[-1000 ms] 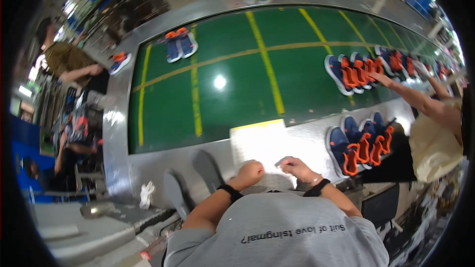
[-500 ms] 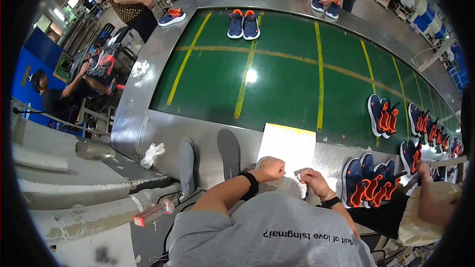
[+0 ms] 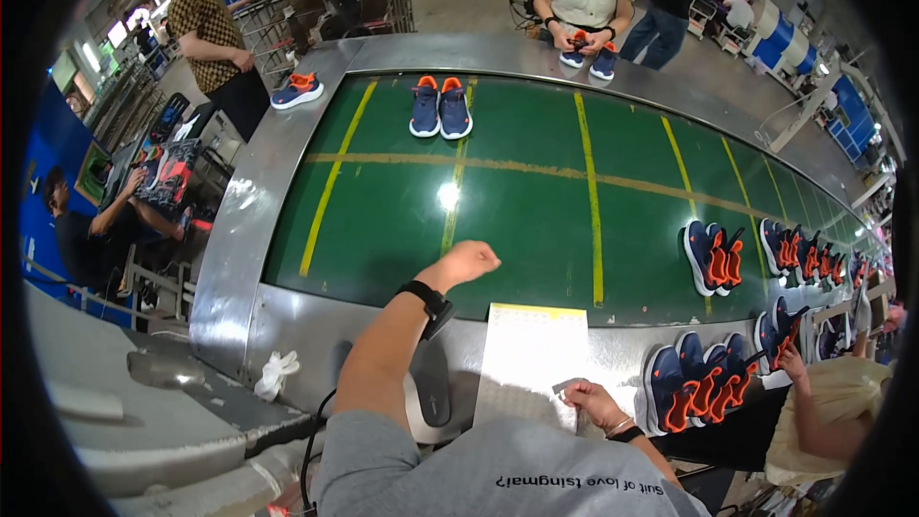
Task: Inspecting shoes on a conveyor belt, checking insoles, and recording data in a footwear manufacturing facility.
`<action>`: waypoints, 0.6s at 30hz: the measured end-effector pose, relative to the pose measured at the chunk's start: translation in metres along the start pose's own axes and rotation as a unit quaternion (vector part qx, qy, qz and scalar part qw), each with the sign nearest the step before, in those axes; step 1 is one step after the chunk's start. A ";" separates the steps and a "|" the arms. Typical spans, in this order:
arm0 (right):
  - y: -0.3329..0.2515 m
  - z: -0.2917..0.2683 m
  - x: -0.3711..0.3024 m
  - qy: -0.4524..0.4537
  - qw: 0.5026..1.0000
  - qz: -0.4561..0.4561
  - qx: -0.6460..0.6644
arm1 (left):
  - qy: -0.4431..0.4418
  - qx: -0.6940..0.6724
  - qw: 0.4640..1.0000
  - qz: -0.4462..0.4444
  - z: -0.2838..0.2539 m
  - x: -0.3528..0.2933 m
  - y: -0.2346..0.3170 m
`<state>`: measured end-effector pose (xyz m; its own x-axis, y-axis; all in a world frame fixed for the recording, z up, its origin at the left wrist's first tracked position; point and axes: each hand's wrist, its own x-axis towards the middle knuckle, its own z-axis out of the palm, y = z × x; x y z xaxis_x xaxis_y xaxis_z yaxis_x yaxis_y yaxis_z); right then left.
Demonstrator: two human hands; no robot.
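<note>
My left hand (image 3: 469,261) reaches out over the green conveyor belt (image 3: 517,230), its fingers curled closed; whatever is inside them, if anything, is hidden. My right hand (image 3: 595,405) stays low by the metal edge, thumb and fingers pinching a small greyish piece (image 3: 559,389). Beside it lies a white sheet (image 3: 532,345) with a yellow top strip, partly over the belt's edge. A dark grey insole (image 3: 434,394) rests left of the sheet, and my left forearm hides most of a second one. A pair of navy and orange sneakers (image 3: 441,110) stands at the belt's far side.
Several sneakers (image 3: 691,378) stand on the metal edge to my right, beside a co-worker's hand (image 3: 793,364). More pairs (image 3: 711,258) line the belt there. A crumpled white glove (image 3: 277,373) lies at left. Across the belt, another person handles shoes (image 3: 588,59); a single sneaker (image 3: 297,91) sits at the far-left corner.
My left hand has moved forward from beside the sheet to over the belt. My right hand remains by the sheet with the small piece. The view has tilted up.
</note>
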<state>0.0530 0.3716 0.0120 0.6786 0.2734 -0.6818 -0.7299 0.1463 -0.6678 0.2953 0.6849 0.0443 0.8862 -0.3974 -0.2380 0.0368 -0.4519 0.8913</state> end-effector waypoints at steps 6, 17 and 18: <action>-0.002 0.007 -0.003 0.045 0.998 0.020 -0.036 | 0.039 0.062 0.997 0.016 0.005 0.034 -0.044; 0.032 -0.012 0.027 -0.010 0.991 -0.089 -0.098 | -0.301 -0.066 0.951 0.025 0.113 -0.036 0.001; 0.033 -0.009 0.023 0.021 0.991 -0.102 -0.088 | -0.317 -0.041 0.947 0.039 0.128 -0.045 -0.002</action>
<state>0.0454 0.3741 -0.0289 0.8161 0.2152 -0.5363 -0.5537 0.0259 -0.8323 0.1968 0.6013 0.0042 0.4326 -0.8385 -0.3313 0.0413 -0.3486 0.9363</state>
